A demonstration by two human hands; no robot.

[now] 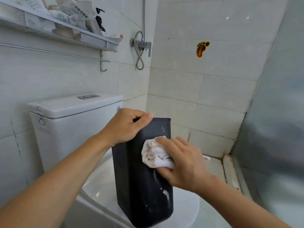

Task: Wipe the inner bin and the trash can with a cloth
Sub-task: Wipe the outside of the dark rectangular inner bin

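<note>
The right hand (182, 163) holds a bunched white cloth (156, 153), fingers spread over its far side and thumb under its near edge, and presses it flat against the upper right part of the near face of the dark bin (141, 186). The left hand (126, 125) grips the bin's top left corner, fingers curled over the rim and thumb laid along the top edge, steadying it. The bin stands upright, perhaps a little tilted, on the closed toilet lid (184, 209), near the middle of the scene, with the tank (74, 116) behind it to the left. Pale streaks and smears show on the near face below the cloth, toward the bottom right. Whether this dark container is the inner bin or the outer can cannot be told; no second container is in view. The step in hand looks like wiping the outside wall, and the task seems only partly done, since marks remain low on this face and the other sides and the inside are hidden. The next move likely calls for drawing the cloth down over the streaks with firm pressure while the left hand braces the rim against the push, as the bin could slide on the smooth lid. Far left, a shelf (69, 32) carries packets and a pump bottle (100, 22).
</note>
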